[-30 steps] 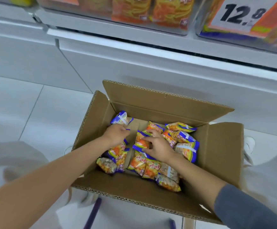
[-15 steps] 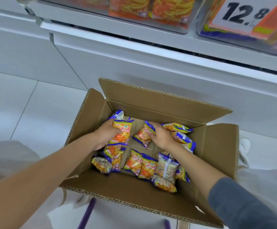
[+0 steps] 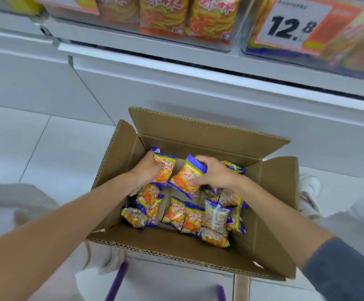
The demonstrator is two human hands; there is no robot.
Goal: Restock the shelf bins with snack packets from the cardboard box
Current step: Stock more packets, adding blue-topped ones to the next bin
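Showing both grips risen mid-frame within the box (image 3: pixel 176 244): left grip (image 3: pixel 146 172) clasps one packet (image 3: pixel 168 170), right grip (image 3: pixel 213 174) a second packet (image 3: pixel 183 179); a second ago both lay lower. Shelving can follow.

Snack packets (image 3: pixel 183 216), seemingly loose, litter open cardboard box (image 3: pixel 274 213).

Both my arms reach forward, downward. Left hand (image 3: pixel 147 173) grips a packet (image 3: pixel 166 170); right hand (image 3: pixel 214 173) grips a second packet (image 3: pixel 184 178).

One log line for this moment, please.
phase: pick from cardboard box | left hand: holds left packet | right hand: holds right packet | more packets: lying in box
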